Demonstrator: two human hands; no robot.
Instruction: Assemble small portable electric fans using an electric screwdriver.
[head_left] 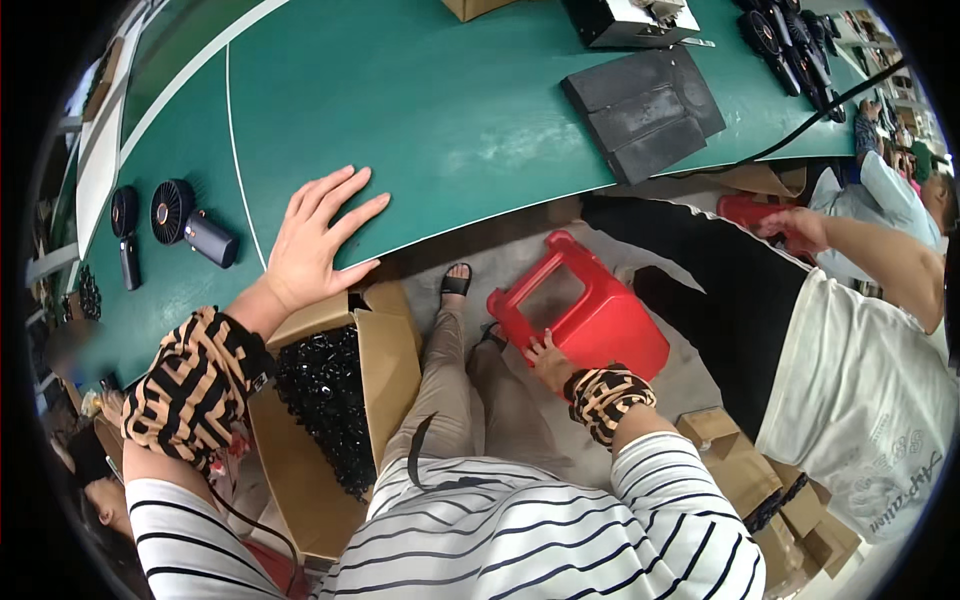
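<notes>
Striped cloth of a white shirt (470,545) fills the near foreground, with two arms reaching out from it. Beyond the knees is the stool (625,335), red, glossy plastic with rounded corners and a wide cut-out in the side toward the bench (430,110). It sits tilted over the grey floor, right of the legs and below the bench edge.

From the right, a bent forearm in a black-and-tan cuff (608,400) leads to the right hand (548,362), which touches the stool's near edge, back of the hand up. Its fingers are slightly parted; whether they grip or only rest cannot be told. On the other side, the left hand (315,245) lies palm down at the green bench's edge, fingers spread wide and thumb out, holding nothing. A matching cuff covers that forearm.

Counted out: one stool within reach; two fans (172,212) at the bench's left end; one black slab (650,115) near its right end; one large open carton (390,365) beside the left leg, with black parts (325,400) heaped inside, too many to count. More fans (785,45) bunch at the far right, overlapping too closely to number.
</notes>
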